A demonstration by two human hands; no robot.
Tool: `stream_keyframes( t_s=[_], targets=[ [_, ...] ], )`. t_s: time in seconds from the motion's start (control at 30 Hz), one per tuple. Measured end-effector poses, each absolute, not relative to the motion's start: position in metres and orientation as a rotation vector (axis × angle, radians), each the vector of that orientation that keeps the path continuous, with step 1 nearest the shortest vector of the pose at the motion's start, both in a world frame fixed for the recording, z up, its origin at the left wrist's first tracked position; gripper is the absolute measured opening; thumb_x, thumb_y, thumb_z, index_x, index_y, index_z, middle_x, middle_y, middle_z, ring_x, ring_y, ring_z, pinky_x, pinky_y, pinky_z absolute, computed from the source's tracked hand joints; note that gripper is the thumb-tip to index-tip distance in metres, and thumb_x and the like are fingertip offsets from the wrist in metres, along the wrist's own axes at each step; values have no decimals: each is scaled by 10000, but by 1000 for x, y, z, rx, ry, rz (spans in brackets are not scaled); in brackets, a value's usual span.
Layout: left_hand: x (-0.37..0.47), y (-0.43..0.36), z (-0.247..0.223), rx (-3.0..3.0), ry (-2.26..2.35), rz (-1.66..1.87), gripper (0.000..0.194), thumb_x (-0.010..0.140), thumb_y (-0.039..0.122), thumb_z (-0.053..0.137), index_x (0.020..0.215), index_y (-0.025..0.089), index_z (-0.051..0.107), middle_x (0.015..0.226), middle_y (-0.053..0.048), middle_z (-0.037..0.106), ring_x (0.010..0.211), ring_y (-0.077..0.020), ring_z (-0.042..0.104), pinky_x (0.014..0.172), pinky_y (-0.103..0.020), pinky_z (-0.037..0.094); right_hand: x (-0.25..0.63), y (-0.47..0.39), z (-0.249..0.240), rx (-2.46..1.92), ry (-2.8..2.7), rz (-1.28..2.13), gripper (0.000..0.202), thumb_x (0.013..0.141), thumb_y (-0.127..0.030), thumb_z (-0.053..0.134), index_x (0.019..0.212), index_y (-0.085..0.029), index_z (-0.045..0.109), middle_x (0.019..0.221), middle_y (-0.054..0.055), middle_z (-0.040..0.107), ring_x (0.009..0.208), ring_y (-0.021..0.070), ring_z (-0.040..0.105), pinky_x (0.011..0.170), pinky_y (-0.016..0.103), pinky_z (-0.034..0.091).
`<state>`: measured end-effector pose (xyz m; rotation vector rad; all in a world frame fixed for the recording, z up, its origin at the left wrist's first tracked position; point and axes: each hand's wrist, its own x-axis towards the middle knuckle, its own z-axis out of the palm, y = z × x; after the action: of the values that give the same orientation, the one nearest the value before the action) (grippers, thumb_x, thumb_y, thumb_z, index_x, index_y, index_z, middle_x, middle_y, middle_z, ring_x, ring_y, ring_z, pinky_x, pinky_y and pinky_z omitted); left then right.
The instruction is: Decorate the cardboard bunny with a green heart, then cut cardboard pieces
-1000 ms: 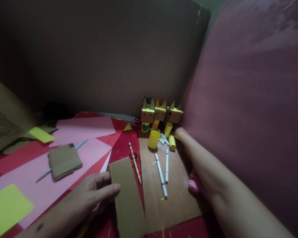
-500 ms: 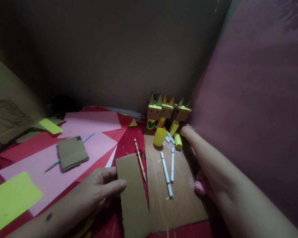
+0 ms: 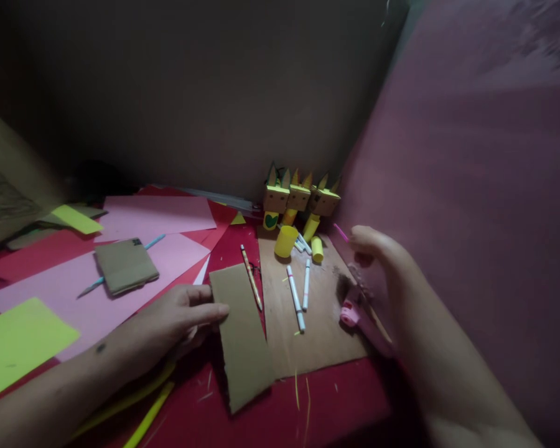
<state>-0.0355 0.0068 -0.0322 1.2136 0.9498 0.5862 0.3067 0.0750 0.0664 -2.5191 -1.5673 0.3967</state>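
Note:
My left hand (image 3: 193,314) pinches a piece of brown cardboard (image 3: 242,342) by its left edge, thumb on top. Raised over the board's right side, my right hand (image 3: 373,246) is closed on a thin pink stick (image 3: 341,233), whose tip pokes out to the left; the rest of it is hidden. Below that hand lies a pink plastic object (image 3: 350,314), partly in shadow. A patterned pencil (image 3: 251,277) rests just beyond the cardboard. Two white markers (image 3: 295,298) lie on the wooden board (image 3: 326,348).
Several cardboard-headed figures (image 3: 299,198) with pointed ears stand at the back. A yellow paper tube (image 3: 286,241) and a smaller yellow roll (image 3: 317,249) are in front. Pink sheets (image 3: 158,214) and a folded cardboard square (image 3: 126,266) spread leftward. A pink wall (image 3: 485,155) bounds the right.
My right hand has come back from beside the figures, now with the thin pink stick in it. My left hand still holds the cardboard. The view has shifted slightly.

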Motion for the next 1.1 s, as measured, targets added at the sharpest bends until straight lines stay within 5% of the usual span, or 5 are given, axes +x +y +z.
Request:
stream_keyframes(
  t_s=[0.1, 0.23, 0.43, 0.67, 1.1],
  targets=[
    [-36, 6, -31, 1146, 910, 580, 257, 754, 404, 726, 767, 154, 671, 517, 35, 512, 405, -50, 331, 391, -201, 182, 288, 28, 74, -2223, -1550, 667, 158, 963, -228, 514, 888, -112, 591, 667, 27, 637, 536, 121, 621, 539, 259, 538],
    [-37, 2, -33, 1218, 912, 412, 285, 730, 419, 723, 674, 153, 635, 590, -26, 623, 363, -56, 377, 356, -214, 156, 256, -23, 58, -1786, -1534, 925, 167, 906, -287, 554, 777, -200, 491, 537, -41, 564, 417, 92, 546, 412, 206, 452],
    [-38, -11, -19, 1657, 1043, 86, 381, 799, 507, 627, 648, 158, 629, 593, -40, 646, 395, -117, 500, 385, -239, 313, 223, -61, 13, -1272, -1346, 1446, 247, 742, -365, 722, 817, -187, 570, 549, -35, 617, 410, 90, 563, 359, 178, 412],
    [-47, -23, -5, 2305, 915, 864, 355, 876, 403, 645, 1193, 246, 626, 1093, -51, 662, 934, -194, 609, 790, -307, 488, 200, -85, -20, -1136, -1085, 1700, 203, 755, -284, 733, 893, -162, 649, 515, -60, 598, 359, 62, 529, 290, 122, 327],
    [-66, -104, -38, 2802, 754, 835, 259, 958, 127, 399, 920, 180, 650, 789, -73, 665, 731, -194, 586, 684, -331, 459, 178, -144, -39, -1274, -1213, 1706, 291, 795, -446, 719, 874, -171, 666, 624, -17, 606, 483, 69, 541, 382, 141, 362]
  ],
)
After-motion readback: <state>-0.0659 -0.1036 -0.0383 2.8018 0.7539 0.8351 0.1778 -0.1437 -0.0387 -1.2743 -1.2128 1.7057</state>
